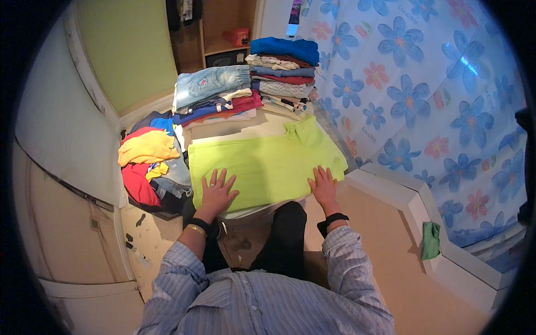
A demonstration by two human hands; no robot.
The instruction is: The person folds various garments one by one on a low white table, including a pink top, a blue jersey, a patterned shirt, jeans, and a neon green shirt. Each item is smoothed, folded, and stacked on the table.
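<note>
A lime-green shirt [264,163] lies folded lengthwise across a low white surface [226,133] before me, its collar at the upper right. Fingers spread, my left hand [217,193] rests flat on the shirt's lower left part. My right hand [323,187] presses near its lower right edge, also with the fingers apart. Neither hand grips the cloth. Behind the shirt stands a stack of folded clothes topped by light blue jeans [211,86]. A taller stack beside it has a bright blue garment [284,50] on top.
Left of the shirt is a loose heap of clothes with a yellow garment [146,146] and a red one [140,184]. A flower-printed curtain [377,83] hangs at the right. A green cloth [431,240] lies over a white ledge [452,268]. Wooden shelves [226,25] stand behind.
</note>
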